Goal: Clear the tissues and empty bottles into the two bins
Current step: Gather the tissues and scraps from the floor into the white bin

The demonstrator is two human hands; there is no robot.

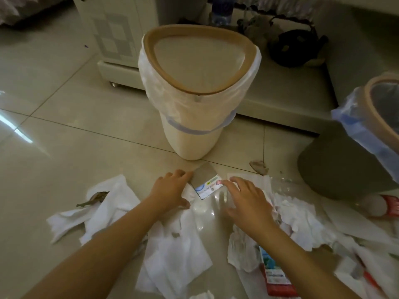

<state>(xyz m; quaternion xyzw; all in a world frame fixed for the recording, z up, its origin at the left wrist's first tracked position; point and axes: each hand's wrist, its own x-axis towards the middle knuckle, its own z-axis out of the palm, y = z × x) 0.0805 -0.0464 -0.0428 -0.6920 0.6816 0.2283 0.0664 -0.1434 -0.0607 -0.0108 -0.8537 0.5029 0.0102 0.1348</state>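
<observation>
White tissues lie crumpled over the floor nearest the person, with a red-labelled bottle among them on the right. Both hands reach over a clear bottle lying flat, the left hand and right hand spread with fingers relaxed, gripping nothing. Beyond stands a cream bin, with a grey bin to its right.

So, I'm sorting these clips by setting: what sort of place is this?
Most likely a room in a home: a glossy tiled floor, a pale cabinet on small feet, and two lined household bins, one cream, one grey, with tissues strewn about.
</observation>
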